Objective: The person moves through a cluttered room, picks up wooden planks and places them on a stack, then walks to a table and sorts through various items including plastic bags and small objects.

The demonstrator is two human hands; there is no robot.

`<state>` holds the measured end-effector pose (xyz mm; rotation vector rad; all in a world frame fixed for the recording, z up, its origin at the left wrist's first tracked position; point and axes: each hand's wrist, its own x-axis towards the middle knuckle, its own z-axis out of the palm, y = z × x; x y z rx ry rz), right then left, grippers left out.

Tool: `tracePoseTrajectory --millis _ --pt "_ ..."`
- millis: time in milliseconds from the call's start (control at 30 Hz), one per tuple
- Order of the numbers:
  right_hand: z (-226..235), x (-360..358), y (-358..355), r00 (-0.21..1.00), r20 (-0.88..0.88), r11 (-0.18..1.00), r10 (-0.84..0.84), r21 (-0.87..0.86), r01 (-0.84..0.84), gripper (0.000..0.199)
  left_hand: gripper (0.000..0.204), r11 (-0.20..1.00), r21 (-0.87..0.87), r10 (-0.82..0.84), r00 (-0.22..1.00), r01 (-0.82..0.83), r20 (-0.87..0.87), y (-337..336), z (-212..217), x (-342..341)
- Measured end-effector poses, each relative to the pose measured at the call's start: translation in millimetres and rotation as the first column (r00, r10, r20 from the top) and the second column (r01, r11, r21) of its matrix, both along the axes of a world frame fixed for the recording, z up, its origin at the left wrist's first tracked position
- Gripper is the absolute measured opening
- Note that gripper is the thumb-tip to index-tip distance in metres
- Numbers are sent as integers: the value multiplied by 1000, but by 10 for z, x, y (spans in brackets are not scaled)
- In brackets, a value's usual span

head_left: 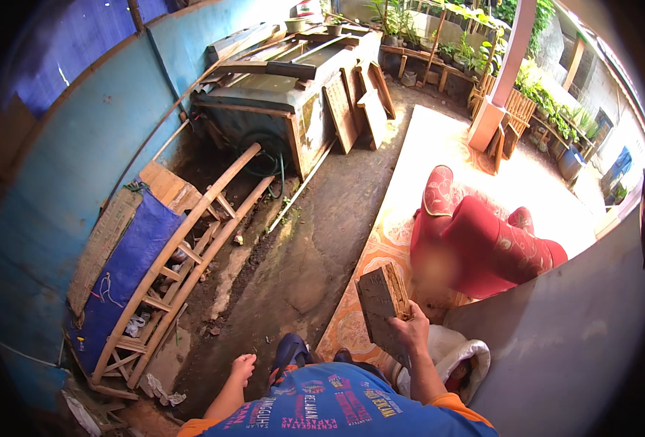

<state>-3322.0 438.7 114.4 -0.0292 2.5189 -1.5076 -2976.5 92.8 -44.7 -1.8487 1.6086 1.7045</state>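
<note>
My right hand [412, 329] grips a thick, dark grey wooden board [378, 312] with a ragged brown, layered edge. The board is tilted above the edge of the tiled floor [351, 331]. Just below and to the right of that hand, a white sack [470, 352] stands with its mouth gaping; what lies inside is mostly in shadow. My left hand [243, 368] hangs low at my left side, its fingers curled in with nothing visible in them. It is nearest to my blue sandal [291, 349].
A person in red [483, 237] sits on the tiles, ahead to the right, beside a grey wall [555, 320]. A wooden ladder [180, 273] leans along the left, by a blue tarp [129, 273]. Boards [342, 116] rest against a water tank [264, 120] ahead.
</note>
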Motion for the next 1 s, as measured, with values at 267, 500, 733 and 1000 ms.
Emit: tracePoseTrajectory --millis 267,500,733,1000 --pt "-205 -1015 -792 998 -22 995 -60 74 62 49 46 961 241 86 975 -136 207 -829 -1072 -568" --pt "-519 -1978 -1609 991 -38 973 -131 188 136 43 25 920 262 278 956 -292 92 -2220 -1657 -1940" --pt "-490 -2913 -2268 984 -28 984 -174 -30 173 42 29 982 105 162 985 -155 -62 -3693 -1226 -3599" --pt "-484 -4058 -3062 985 -45 981 -169 84 172 42 41 979 159 142 987 -128 -81 -4153 -1391 -4704"
